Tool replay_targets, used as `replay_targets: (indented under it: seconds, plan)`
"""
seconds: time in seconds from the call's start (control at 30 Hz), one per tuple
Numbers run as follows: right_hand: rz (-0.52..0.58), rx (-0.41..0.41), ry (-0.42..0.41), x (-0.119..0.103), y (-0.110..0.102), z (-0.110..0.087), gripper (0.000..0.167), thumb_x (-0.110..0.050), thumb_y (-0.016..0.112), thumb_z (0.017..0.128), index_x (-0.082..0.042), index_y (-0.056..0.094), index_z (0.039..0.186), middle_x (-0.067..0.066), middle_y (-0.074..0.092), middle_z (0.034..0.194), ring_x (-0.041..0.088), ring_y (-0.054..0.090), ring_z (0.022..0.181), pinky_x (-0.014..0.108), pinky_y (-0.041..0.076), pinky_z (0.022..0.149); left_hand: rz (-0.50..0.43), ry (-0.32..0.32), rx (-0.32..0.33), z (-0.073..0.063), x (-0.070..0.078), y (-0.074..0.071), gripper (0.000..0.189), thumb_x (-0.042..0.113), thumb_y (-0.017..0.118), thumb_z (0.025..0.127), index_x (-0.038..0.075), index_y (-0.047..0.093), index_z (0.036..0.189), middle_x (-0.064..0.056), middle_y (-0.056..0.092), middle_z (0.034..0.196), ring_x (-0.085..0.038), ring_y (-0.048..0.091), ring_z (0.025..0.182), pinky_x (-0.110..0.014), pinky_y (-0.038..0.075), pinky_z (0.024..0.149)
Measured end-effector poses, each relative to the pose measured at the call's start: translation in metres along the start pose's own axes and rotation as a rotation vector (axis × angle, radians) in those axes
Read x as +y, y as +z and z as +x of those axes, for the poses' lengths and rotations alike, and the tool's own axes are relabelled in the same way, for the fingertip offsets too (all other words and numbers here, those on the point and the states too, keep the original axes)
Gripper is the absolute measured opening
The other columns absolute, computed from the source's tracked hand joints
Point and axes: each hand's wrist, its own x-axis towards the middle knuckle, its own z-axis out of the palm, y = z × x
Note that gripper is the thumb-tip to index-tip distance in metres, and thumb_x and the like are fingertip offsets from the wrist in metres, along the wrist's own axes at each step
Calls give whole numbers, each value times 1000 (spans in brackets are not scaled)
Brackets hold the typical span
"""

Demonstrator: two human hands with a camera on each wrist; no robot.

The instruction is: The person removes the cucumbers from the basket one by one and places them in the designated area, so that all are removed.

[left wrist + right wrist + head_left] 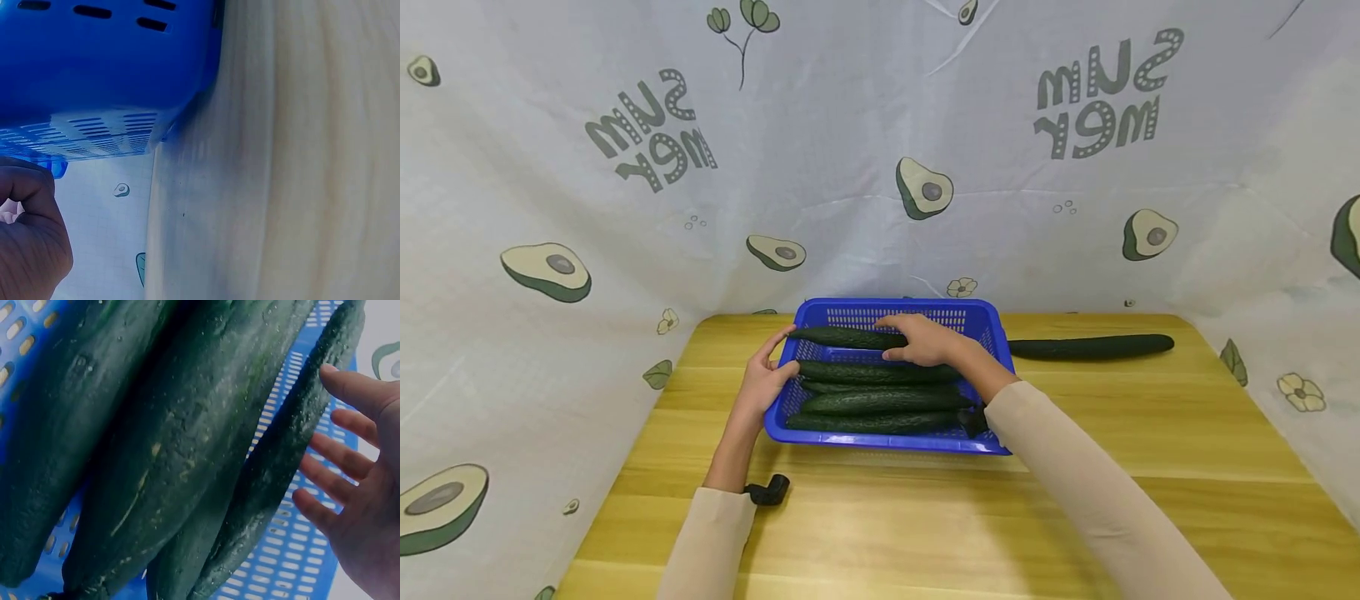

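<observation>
A blue plastic basket (pixel 891 446) with slotted walls stands on the table and holds several long dark green cucumbers (pixel 887 402). My left hand (pixel 760 387) grips the basket's left rim; in the left wrist view that hand (pixel 28 244) is curled at the edge, its fingertips hidden. Along the back of the basket lies a separate cucumber (pixel 842 337), with my right hand (pixel 928 342) over its right part. The right wrist view has this hand (pixel 369 469) with loosely extended fingers right at the side of the cucumber (pixel 281 444), not wrapped round it.
Another cucumber (pixel 1097 347) lies on the wooden table (pixel 865 533), right of the basket and near the back edge. Behind the table hangs a pale curtain (pixel 850 167) printed with avocados. A small black device (pixel 769 490) sits at the left wrist.
</observation>
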Motion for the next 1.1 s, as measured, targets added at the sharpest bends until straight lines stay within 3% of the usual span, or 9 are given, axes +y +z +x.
replay_targets:
  seconds: [0.2,0.5,0.8,1.1]
  plan:
    - [22,-42,33,0,6,3,64,-31,62,103,-11,39,159,14,40,163,36,37,151,56,34,121,5,2,2,1,0,0,73,-1,58,90,30,46,155,-6,77,90,-18,73,71,-35,63,64]
    - [45,13,17,5,12,5,49,-31,65,101,-14,56,146,16,60,142,34,55,135,53,46,111,-14,1,2,-1,2,1,72,-1,58,90,29,47,154,-5,77,88,-19,73,69,-34,63,61]
    - [117,53,26,4,8,-1,49,-30,63,102,-16,55,148,16,58,147,34,53,139,53,47,111,-42,-3,3,0,0,2,73,-2,57,89,29,47,154,-1,76,84,-17,72,67,-33,62,60]
    - [161,122,-8,-10,-3,-17,49,-29,63,102,-14,56,148,14,56,148,34,52,138,54,46,110,-58,3,-1,-1,0,1,73,-1,59,88,30,48,153,2,74,76,-15,70,63,-31,60,56]
